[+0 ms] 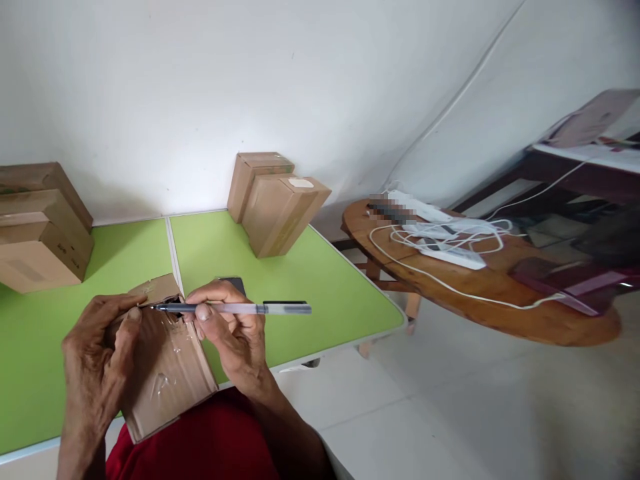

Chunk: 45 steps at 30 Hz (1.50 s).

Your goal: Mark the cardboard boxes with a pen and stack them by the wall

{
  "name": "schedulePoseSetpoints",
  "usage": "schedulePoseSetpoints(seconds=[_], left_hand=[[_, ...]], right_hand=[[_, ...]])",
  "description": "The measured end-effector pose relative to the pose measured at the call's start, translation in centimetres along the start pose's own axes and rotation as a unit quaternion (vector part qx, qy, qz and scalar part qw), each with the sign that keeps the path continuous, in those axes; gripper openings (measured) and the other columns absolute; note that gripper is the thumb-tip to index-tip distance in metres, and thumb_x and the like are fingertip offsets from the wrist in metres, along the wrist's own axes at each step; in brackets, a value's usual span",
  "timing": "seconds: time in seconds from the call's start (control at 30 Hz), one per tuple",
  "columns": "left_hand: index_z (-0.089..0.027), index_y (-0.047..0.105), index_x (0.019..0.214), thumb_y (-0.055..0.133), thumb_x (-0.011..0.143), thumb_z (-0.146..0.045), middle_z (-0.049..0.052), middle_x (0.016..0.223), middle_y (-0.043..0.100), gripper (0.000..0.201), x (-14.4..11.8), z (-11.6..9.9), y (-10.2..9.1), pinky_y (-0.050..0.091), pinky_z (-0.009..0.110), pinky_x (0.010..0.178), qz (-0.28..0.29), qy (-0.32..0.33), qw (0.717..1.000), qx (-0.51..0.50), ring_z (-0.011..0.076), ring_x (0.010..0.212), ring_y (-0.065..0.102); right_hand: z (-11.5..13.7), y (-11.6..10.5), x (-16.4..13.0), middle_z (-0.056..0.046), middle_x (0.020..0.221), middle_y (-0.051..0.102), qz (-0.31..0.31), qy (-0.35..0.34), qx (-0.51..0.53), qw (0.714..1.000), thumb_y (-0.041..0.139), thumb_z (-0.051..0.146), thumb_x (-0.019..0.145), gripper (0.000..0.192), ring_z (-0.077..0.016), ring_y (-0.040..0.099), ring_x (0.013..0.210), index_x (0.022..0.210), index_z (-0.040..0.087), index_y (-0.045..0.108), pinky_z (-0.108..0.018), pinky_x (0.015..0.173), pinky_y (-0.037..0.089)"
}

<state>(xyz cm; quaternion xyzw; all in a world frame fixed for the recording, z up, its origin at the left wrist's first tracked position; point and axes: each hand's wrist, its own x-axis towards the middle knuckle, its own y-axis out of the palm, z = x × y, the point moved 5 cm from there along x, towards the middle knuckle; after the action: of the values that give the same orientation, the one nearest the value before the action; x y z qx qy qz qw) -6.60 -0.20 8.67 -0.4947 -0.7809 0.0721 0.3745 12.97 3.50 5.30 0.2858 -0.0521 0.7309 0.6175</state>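
Observation:
A taped cardboard box [165,380] leans at the near edge of the green table, tilted toward me. My left hand [103,353] grips its left side, thumb and fingers pinching the upper edge. Between the thumb and fingers of my right hand [233,333] is a pen [240,308] with a clear barrel, its cap fitted on the back end. The pen's tip points left and meets the box near my left thumb, beside a dark torn gap [173,301] at the box's top. A dark flat object [233,285] lies partly hidden behind my right hand.
Two cardboard boxes [283,213] stand against the wall on the green table [320,287]; several more boxes [45,233] are at the left. To the right, a round wooden table [400,267] carries white power strips [453,253] and tangled white cables [480,233].

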Motion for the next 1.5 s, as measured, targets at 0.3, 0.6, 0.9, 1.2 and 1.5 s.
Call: schedulePoseSetpoints(seconds=[0.3, 0.6, 0.9, 1.2, 1.5], left_hand=[[-0.031, 0.087, 0.105, 0.067, 0.104, -0.037, 0.004, 0.105, 0.083, 0.022, -0.1, -0.4, 0.3, 0.061, 0.039, 0.089, 0.001, 0.017, 1.0, -0.016, 0.0234, 0.099, 0.076], [-0.029, 0.088, 0.106, 0.067, 0.103, -0.038, 0.004, 0.106, 0.083, 0.023, -0.2, -0.2, 0.2, 0.06, 0.038, 0.088, -0.001, 0.018, 1.0, -0.013, 0.023, 0.101, 0.076], [-0.033, 0.087, 0.103, 0.067, 0.104, -0.037, 0.002, 0.106, 0.083, 0.021, -0.2, -0.5, 0.1, 0.059, 0.038, 0.09, -0.001, 0.007, 1.0, -0.023, 0.0226, 0.1, 0.075], [-0.031, 0.088, 0.101, 0.076, 0.097, -0.048, 0.002, 0.102, 0.083, 0.021, 0.0, -0.3, 0.0, 0.062, 0.036, 0.086, -0.009, 0.006, 1.0, -0.001, 0.0233, 0.097, 0.077], [-0.03, 0.089, 0.096, 0.094, 0.078, -0.062, 0.0, 0.104, 0.084, 0.037, -0.1, 0.5, -0.4, 0.061, 0.035, 0.092, -0.027, -0.038, 0.999, 0.01, 0.0242, 0.099, 0.078]], right_hand=[[1.0, -0.6, 0.2, -0.003, 0.094, 0.073, -0.008, -0.038, -0.085, 0.996, 0.069, 0.049, 0.111, 0.025, -0.0188, 0.065, 0.076, 0.102, 0.027, 0.078, -0.036, 0.073, 0.057], [1.8, -0.6, 0.1, -0.001, 0.086, 0.069, 0.049, -0.049, -0.118, 0.991, 0.069, 0.035, 0.109, 0.018, -0.016, 0.057, 0.069, 0.095, 0.026, 0.077, -0.03, 0.063, 0.048], [2.6, -3.2, 0.0, 0.005, 0.066, 0.053, 0.01, -0.006, -0.153, 0.988, 0.066, 0.036, 0.108, 0.026, -0.0112, 0.039, 0.053, 0.084, 0.024, 0.065, -0.027, 0.051, 0.034], [-0.8, -5.1, 3.5, 0.002, 0.076, 0.062, -0.041, 0.046, -0.264, 0.963, 0.06, 0.052, 0.115, 0.034, -0.0143, 0.056, 0.063, 0.095, 0.024, 0.063, -0.024, 0.056, 0.043], [-14.0, -2.2, 5.2, -0.024, 0.123, 0.083, 0.124, 0.316, -0.574, 0.745, 0.066, 0.028, 0.113, 0.021, -0.0324, 0.081, 0.118, 0.116, 0.011, 0.079, -0.035, 0.092, 0.058]])
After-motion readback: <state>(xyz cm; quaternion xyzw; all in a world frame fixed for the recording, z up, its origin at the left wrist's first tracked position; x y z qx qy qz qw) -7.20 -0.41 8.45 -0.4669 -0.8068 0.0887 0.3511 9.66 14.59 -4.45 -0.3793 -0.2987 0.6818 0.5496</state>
